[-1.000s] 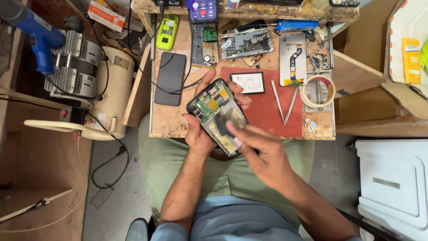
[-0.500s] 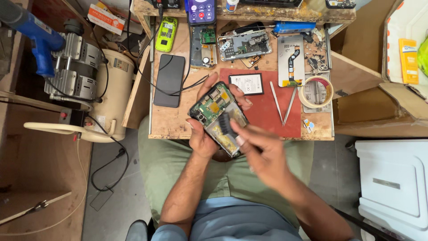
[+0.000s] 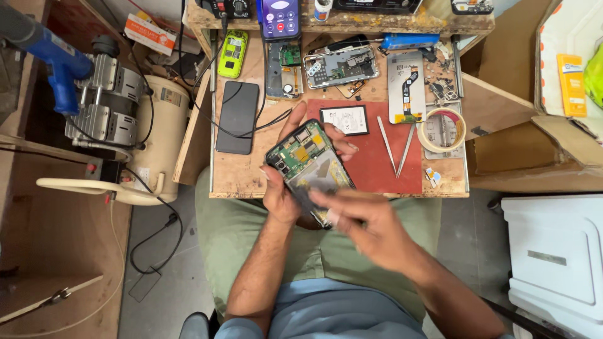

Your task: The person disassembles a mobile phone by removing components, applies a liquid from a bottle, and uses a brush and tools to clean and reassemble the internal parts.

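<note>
Now | left hand (image 3: 281,199) grip: wrapped around opened smartphone (image 3: 308,164), circuit board up, over near edge of wooden surface (image 3: 245,169) | right hand (image 3: 364,227) grip: blurred, cannot tell, over phone's lower end | 1 o'clock: red mat (image 3: 383,172), battery (image 3: 344,120), tweezers (image 3: 396,147) | 2 o'clock: tape roll (image 3: 442,130) | 10 o'clock: black phone (image 3: 237,117)

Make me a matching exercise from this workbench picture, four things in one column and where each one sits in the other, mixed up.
Things:
1. opened phone
2. tweezers
3. tape roll
4. black phone

Places:
A. on the red mat
B. face down on bare wood, left of the mat
C. in the left hand
D. right of the mat, near the bench edge

Pairs: 1-C, 2-A, 3-D, 4-B
</note>
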